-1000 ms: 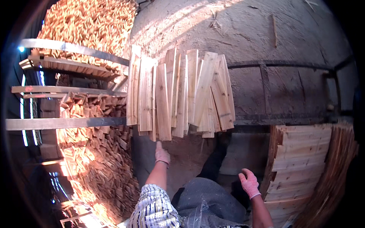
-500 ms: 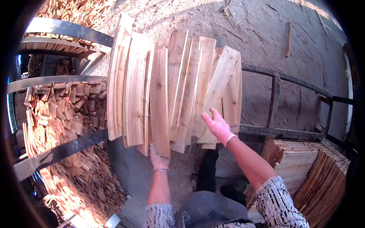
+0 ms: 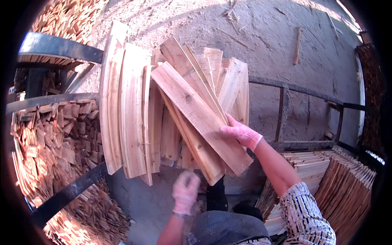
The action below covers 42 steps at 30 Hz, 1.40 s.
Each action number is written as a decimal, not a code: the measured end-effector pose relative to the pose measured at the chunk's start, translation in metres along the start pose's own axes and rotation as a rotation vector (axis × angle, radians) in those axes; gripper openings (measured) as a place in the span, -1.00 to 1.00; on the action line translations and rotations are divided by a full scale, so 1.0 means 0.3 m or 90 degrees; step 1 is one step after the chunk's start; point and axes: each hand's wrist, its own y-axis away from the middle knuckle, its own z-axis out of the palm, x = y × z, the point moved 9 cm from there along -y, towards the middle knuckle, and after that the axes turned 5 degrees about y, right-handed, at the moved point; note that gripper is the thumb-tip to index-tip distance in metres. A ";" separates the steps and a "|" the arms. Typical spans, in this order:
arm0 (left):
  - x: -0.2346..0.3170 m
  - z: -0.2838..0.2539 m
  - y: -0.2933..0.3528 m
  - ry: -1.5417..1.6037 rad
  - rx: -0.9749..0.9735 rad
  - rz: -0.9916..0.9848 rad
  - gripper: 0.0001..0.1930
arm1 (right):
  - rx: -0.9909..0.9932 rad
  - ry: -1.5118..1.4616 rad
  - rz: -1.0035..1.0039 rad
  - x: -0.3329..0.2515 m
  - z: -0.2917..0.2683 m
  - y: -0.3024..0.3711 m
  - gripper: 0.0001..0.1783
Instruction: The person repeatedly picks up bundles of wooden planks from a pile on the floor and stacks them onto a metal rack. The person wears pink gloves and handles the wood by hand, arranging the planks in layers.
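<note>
Wooden boards (image 3: 132,110) lie in a loose layer in front of me, most running away from me. My right hand (image 3: 243,132), in a pinkish work glove, grips a wooden board (image 3: 192,108) by its right edge near the close end. That board lies slanted from far left to near right, over other tilted boards. The thumb rests on its top face; the fingers are partly hidden. My left hand (image 3: 185,192), also gloved, is off the boards, just short of their near ends. Its fingers look curled but are smeared by motion.
Dark metal rails (image 3: 281,114) run out on both sides of the boards. A large heap of wood offcuts (image 3: 77,151) lies at the left. Neatly stacked boards (image 3: 339,183) stand at the near right. Thin wood scraps (image 3: 297,45) lie on the dusty floor.
My right hand has come down onto a board and gripped it. Several middle boards have swung into a slant. My left hand has let go of a board's near end and drawn back.
</note>
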 end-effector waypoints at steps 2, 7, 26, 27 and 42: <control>0.094 -0.115 -0.210 0.146 0.158 0.185 -0.25 | 0.044 0.021 0.094 0.083 0.000 -0.043 0.42; 0.090 0.037 -0.539 0.106 0.156 0.044 -0.01 | 0.122 0.107 0.104 0.108 0.000 -0.063 0.43; 0.103 0.380 0.336 0.359 -0.264 -0.234 -0.18 | 0.157 -0.379 0.064 0.454 0.303 1.055 -0.03; 0.155 0.410 0.368 0.285 -0.274 -0.182 -0.17 | 0.207 -0.324 0.061 0.456 0.266 1.124 -0.02; 0.144 1.555 1.671 0.123 -0.600 0.168 -0.15 | 0.928 0.033 -0.088 1.078 0.189 2.867 0.37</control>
